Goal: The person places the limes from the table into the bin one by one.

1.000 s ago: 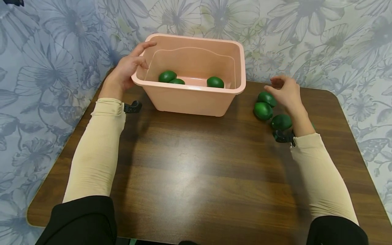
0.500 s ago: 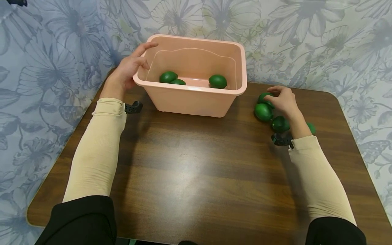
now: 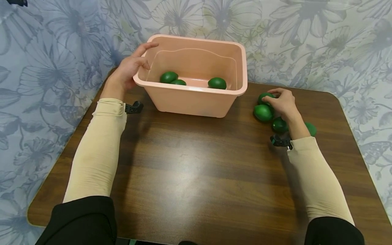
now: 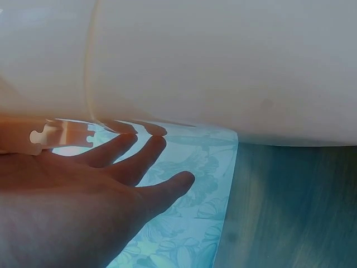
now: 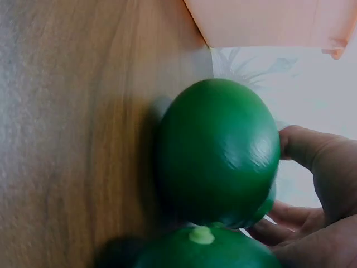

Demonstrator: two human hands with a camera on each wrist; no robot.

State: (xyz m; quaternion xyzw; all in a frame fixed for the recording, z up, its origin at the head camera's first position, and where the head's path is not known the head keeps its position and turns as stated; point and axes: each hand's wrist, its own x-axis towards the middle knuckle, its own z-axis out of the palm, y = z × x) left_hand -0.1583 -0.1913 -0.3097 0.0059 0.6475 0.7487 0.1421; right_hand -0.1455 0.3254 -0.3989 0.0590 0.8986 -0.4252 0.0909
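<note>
A pink plastic bin (image 3: 190,102) stands at the back of the table, with 3 green limes (image 3: 217,83) inside. My left hand (image 3: 128,69) grips its left rim, thumb over the inside and fingers outside. Those fingers (image 4: 152,148) reach up against the outer wall in the left wrist view. To the right of the bin, my right hand (image 3: 283,102) holds the farthest lime (image 3: 264,98) of a loose group between thumb and fingers. A nearer lime (image 5: 220,151) hides most of it in the right wrist view.
Just in front of the right hand lies another lime (image 3: 263,113). Two more, a lime (image 3: 279,125) and a partly hidden lime (image 3: 311,129), lie by the right wrist. A flowered wall (image 3: 306,51) borders the wooden table (image 3: 190,170) behind and on the left.
My right hand has come down from above the far lime and closed its thumb and fingers round it. The left hand stays on the bin's rim.
</note>
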